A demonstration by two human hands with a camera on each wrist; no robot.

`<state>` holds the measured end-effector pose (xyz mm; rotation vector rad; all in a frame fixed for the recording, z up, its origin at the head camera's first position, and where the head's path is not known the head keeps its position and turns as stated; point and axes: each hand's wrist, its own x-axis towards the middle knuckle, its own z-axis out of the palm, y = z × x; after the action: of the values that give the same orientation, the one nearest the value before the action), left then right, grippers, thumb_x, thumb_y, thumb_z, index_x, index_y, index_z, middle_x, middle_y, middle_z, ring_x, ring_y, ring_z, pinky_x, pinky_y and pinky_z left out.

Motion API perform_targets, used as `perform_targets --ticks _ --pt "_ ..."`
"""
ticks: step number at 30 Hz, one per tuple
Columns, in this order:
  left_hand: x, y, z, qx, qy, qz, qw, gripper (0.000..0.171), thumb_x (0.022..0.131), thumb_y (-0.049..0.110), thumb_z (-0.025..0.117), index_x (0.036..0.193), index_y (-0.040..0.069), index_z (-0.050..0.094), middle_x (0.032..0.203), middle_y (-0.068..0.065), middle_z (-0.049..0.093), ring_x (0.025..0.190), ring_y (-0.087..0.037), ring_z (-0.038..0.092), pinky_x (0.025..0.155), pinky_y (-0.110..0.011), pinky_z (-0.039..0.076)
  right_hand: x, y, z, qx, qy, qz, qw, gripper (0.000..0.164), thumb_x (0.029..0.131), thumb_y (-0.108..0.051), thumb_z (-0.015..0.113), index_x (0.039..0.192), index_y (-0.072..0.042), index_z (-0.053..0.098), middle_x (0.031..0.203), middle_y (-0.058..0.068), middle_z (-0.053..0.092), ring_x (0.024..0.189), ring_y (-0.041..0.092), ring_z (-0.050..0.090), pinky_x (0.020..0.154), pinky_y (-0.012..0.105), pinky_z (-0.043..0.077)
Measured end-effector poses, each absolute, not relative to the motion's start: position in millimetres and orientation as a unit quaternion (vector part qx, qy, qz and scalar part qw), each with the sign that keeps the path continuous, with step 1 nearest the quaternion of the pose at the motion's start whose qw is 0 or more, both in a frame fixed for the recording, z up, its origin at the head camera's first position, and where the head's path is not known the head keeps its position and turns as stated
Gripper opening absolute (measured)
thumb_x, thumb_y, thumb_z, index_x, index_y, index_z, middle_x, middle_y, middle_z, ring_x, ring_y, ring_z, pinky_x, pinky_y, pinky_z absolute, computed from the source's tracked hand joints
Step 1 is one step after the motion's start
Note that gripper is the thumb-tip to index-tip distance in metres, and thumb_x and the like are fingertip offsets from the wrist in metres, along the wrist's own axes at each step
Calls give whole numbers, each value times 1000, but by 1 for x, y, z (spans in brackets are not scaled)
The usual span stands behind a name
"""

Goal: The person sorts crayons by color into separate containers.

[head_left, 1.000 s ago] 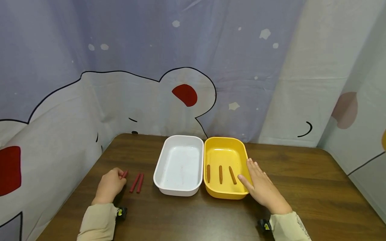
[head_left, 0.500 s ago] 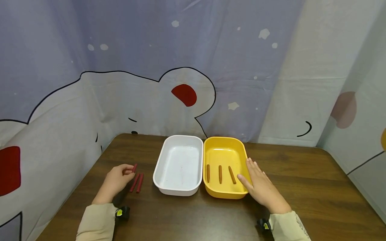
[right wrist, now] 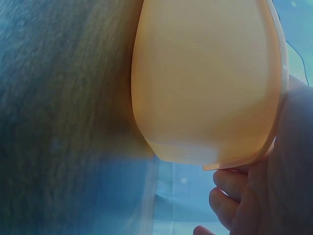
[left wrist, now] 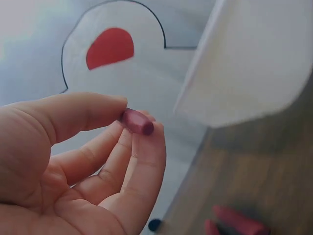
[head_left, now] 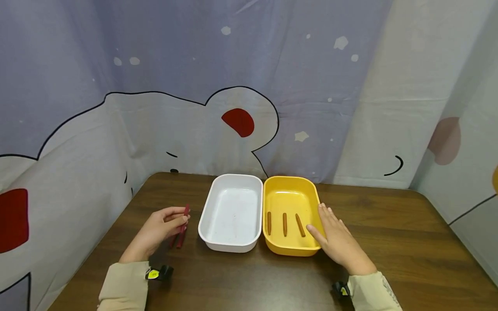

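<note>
My left hand (head_left: 155,231) pinches a dark red crayon (left wrist: 137,121) between thumb and fingertips, raised just left of the white tray. Below it, two more red crayons (left wrist: 239,223) lie side by side on the table, partly hidden by the hand in the head view. At the right, my right hand (head_left: 337,239) rests on the side rim of the yellow tray (head_left: 292,251), fingers extended and thumb reaching over the rim. Three brown crayons (head_left: 285,224) lie spaced apart inside that tray. Its outer wall fills much of the right wrist view.
A white tray (head_left: 231,248) with a bare floor stands right against the yellow one, between my hands. Both sit on a dark wooden table (head_left: 249,285). A printed curtain (head_left: 311,86) hangs close behind the table and along its sides.
My left hand has lifted the red crayon and moved right with it, now over the other two red crayons. My right hand has stayed on the yellow tray.
</note>
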<state>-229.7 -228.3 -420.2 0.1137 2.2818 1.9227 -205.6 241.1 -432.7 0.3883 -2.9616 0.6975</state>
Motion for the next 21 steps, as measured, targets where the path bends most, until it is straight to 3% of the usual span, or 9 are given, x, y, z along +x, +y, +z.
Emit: perform_targets --ticks 5,21 --pt "-228 -218 -412 51 738 667 85 53 101 10 63 142 -17 43 116 -8 68 99 -9 68 86 -26 57 -206 242 -432 126 -964 229 40 81 107 -52 40 158 7 19 165 25 16 151 47 16 116 69 17" --pt "-220 -164 -403 87 724 679 86 44 96 3 67 132 -18 52 112 -19 67 94 -15 68 85 -30 59 -206 241 -436 126 -964 230 51 79 108 -50 42 158 7 21 165 24 18 151 46 17 117 67 18"
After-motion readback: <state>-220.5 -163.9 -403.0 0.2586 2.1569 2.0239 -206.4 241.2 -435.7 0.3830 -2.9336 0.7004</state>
